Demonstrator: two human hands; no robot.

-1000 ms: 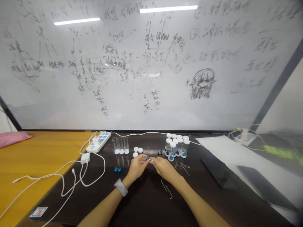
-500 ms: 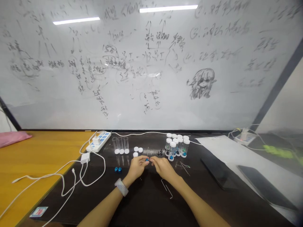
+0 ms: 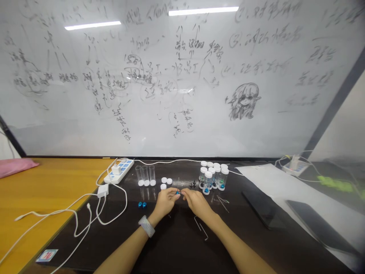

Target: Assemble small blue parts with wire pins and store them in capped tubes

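My left hand (image 3: 165, 201) is closed in a pinch around a small blue part (image 3: 177, 192), mostly hidden by the fingertips. Against it from the other side comes my right hand (image 3: 196, 201), its thumb and fingers pinched on a thin metal rod that looks like a hex key (image 3: 181, 193). Two round blue parts (image 3: 142, 204) lie to the left of my left hand. Just beyond the fingers are several white caps (image 3: 164, 180) and small black pieces (image 3: 193, 184). Two L-shaped hex keys (image 3: 203, 231) rest beneath my right forearm.
Clear tubes (image 3: 145, 176) stand at the back left, and several white-capped vials (image 3: 211, 179) at the back right. A power strip (image 3: 121, 172) with white cables (image 3: 74, 213) lies left. Thin wire tools (image 3: 223, 202), a black phone (image 3: 262, 209) and white paper (image 3: 265, 179) lie right.
Both hands stay nearly in place, with only a slight shift at the fingertips. The thin upright wire seen between the hands looks shorter and fainter now.
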